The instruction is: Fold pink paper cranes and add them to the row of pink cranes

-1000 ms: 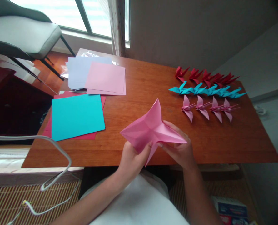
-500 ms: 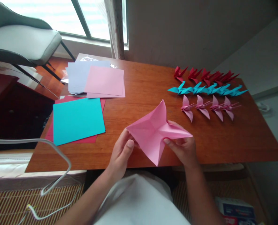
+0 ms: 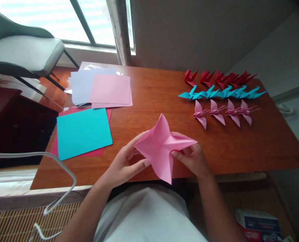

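Note:
A partly folded sheet of pink origami paper (image 3: 159,148), spread into a four-pointed star with creases, is held above the table's front edge. My right hand (image 3: 193,159) pinches its right side, thumb on the near edge and fingers underneath, where a narrow folded point sticks out. At the left point, my left hand (image 3: 128,159) cradles the sheet, with its fingers partly hidden behind the paper and its thumb along the lower left edge. Folded pink cranes (image 3: 217,112) stand in a row to the right, with blue cranes (image 3: 221,93) and red cranes (image 3: 218,78) behind them.
On the wooden table (image 3: 149,87), blue sheets (image 3: 85,132) lie over red ones at the left. Pink sheets (image 3: 111,90) overlap pale lilac sheets (image 3: 80,87) behind them. A white cable (image 3: 63,164) loops at the lower left; a chair (image 3: 26,50) stands by the window.
The pink paper has shifted slightly left and turned a little. My left hand has opened wider, its thumb moving right under the paper's edge. My right hand keeps its pinch.

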Available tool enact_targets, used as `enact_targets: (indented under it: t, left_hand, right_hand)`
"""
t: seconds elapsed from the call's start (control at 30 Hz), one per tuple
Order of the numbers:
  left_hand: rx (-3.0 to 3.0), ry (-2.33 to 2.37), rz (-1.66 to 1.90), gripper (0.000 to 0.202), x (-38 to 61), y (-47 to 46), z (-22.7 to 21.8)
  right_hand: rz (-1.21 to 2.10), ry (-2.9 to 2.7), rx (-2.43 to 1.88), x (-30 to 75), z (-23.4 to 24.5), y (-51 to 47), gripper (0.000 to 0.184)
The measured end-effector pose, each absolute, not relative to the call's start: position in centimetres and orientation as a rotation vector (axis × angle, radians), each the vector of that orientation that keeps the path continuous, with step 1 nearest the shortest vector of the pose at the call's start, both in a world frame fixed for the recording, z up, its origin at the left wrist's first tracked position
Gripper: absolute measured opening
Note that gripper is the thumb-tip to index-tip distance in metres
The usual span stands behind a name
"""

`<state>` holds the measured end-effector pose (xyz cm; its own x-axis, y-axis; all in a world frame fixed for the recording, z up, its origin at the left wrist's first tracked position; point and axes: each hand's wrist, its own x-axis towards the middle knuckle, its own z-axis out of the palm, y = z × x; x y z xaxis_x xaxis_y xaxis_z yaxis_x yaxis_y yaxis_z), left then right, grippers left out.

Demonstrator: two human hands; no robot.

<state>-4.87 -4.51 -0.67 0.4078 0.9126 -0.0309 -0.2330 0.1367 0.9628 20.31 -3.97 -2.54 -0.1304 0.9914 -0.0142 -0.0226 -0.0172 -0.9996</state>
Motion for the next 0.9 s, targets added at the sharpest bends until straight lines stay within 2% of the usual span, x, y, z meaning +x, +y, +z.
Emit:
enact_targets:
  t: [0.47,0.9]
  left_hand:
    - [1.244,0.846,0.889,0.088,-5.2,-4.1,-0.1]
    - [1.377,0.943,1.012,0.076,-4.2,-4.3,-0.4]
  right_hand:
    - [1.298,-1.426,-1.157,20.2,-1.6,-3.9,0.048]
    - [1.23,-1.578,-1.175,19.9,-1.3,-4.5,0.054]
